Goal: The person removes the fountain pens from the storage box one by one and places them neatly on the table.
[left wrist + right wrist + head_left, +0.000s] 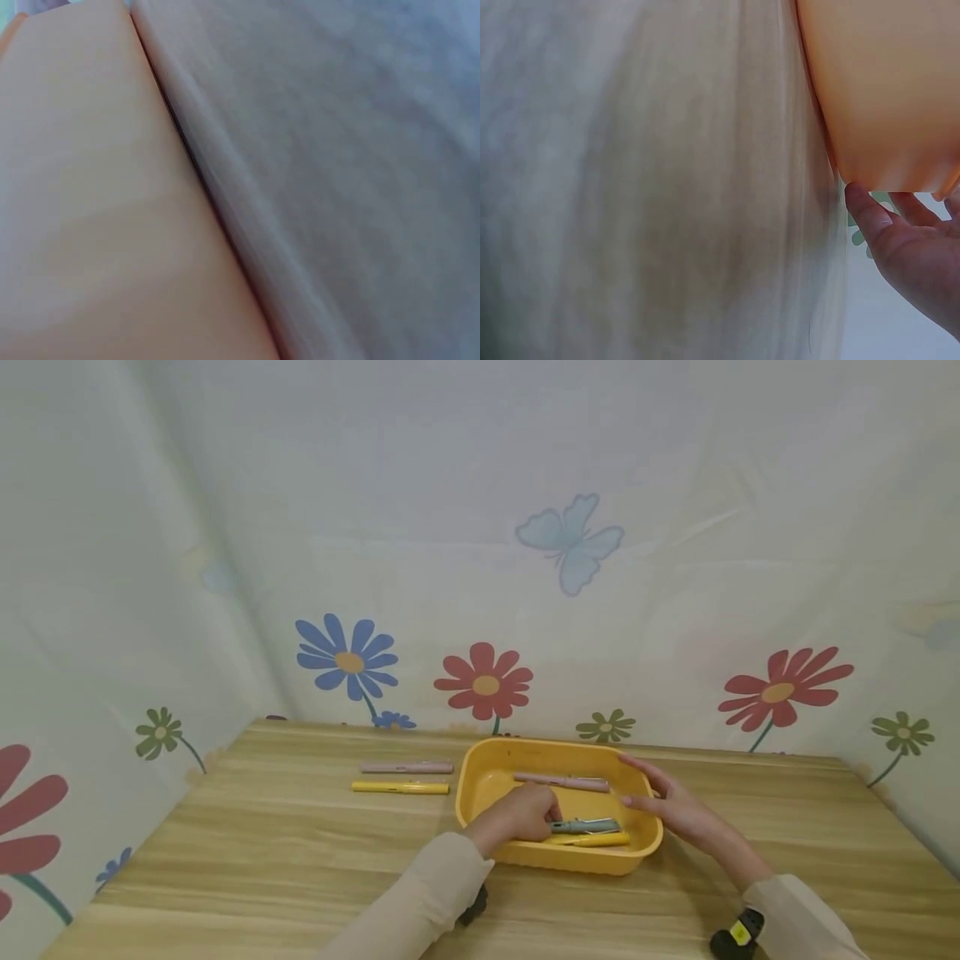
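Observation:
A yellow plastic basket (551,858) stands on the wooden table. Inside it lie a pale pink pen (562,782), a grey-green pen (588,826) and a yellow pen (596,840). My left hand (525,812) reaches in over the near left rim, its curled fingers gripping the left end of the grey-green pen and hiding that end. At the right end of the basket, my right hand (686,814) holds the rim, thumb over the edge. In the right wrist view, fingers (870,214) touch the basket wall (892,90).
Left of the basket, another pale pink pen (407,767) and another yellow pen (401,787) lie side by side on the table (300,843). Behind the table hangs a white curtain (420,568) printed with flowers and a butterfly.

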Available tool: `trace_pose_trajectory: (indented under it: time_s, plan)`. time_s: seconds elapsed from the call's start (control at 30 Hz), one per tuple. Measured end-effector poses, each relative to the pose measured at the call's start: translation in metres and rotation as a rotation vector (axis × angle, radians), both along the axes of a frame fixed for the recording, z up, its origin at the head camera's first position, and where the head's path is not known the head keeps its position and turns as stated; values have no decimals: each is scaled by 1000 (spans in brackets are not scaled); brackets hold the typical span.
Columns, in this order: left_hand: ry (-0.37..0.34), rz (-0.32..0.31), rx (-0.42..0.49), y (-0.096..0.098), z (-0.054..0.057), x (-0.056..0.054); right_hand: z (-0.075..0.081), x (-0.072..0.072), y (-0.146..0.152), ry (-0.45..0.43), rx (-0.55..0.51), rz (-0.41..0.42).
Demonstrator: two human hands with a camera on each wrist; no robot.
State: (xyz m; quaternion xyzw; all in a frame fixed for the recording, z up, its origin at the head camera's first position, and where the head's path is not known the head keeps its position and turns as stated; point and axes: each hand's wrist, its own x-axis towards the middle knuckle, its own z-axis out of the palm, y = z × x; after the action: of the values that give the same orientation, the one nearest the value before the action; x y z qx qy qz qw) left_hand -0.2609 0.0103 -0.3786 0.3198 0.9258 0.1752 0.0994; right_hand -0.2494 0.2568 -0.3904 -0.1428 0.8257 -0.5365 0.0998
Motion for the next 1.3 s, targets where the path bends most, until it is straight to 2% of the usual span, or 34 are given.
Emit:
trace_pose_trajectory:
  time_s: [0.3, 0.47, 0.67, 0.93, 1.17, 1.3]
  plan:
    - [39, 13, -15, -3, 0, 2, -3, -1, 1, 7, -2, 6]
    - [8, 21, 34, -7, 2, 3, -1, 1, -1, 6, 1, 4]
    - [-38, 33, 122, -15, 11, 5, 1, 1, -1, 12, 11, 1]
    - [-71, 48, 126, -25, 26, 5, 0, -1, 0, 1, 1, 2]
    - [-98, 55, 168, -38, 35, 6, 0, -1, 0, -1, -4, 4]
    - [-77, 48, 178, -47, 40, 8, -1, -1, 0, 0, -6, 2]
